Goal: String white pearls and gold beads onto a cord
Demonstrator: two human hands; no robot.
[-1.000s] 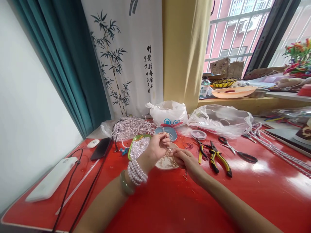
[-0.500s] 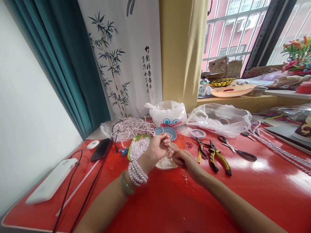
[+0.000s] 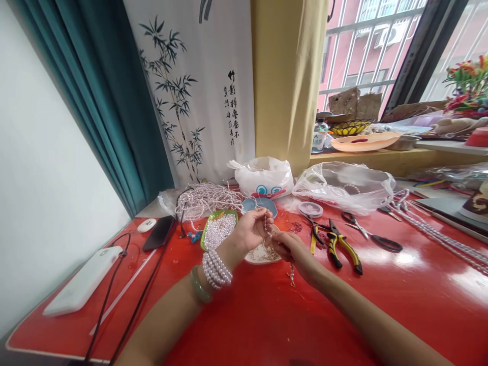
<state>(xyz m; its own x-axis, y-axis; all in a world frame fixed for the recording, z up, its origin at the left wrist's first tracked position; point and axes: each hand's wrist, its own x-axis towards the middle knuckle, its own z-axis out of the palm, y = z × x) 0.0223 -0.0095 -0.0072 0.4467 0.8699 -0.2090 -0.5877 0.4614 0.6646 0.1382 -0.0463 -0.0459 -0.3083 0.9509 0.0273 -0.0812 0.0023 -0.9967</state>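
Note:
My left hand (image 3: 252, 229) and my right hand (image 3: 292, 249) meet above a white dish (image 3: 251, 258) of small gold-coloured pieces. Between them runs a short string of pearl beads (image 3: 266, 223), its upper part pinched in my left fingers and its lower part in my right. Below my right hand hangs a beaded end (image 3: 292, 274) with a small metal bit. Several strands of pearl beads (image 3: 216, 269) and a green bangle (image 3: 200, 285) circle my left wrist. A green tray (image 3: 206, 235) full of loose pearl beads sits left of the dish, partly behind my left hand.
Yellow-black pliers (image 3: 337, 246), smaller pliers (image 3: 314, 230) and scissors (image 3: 375, 239) lie at right. A heap of bead strands (image 3: 209, 195), a blue dish (image 3: 271, 206) and plastic bags (image 3: 263, 175) stand behind. Left are a dark phone (image 3: 158, 234), a white power bank (image 3: 82, 282) and cables.
The string between my hands now shows as a longer, upright line of beads. My left fingers have turned slightly, and the hanging end shows more fully below my right hand.

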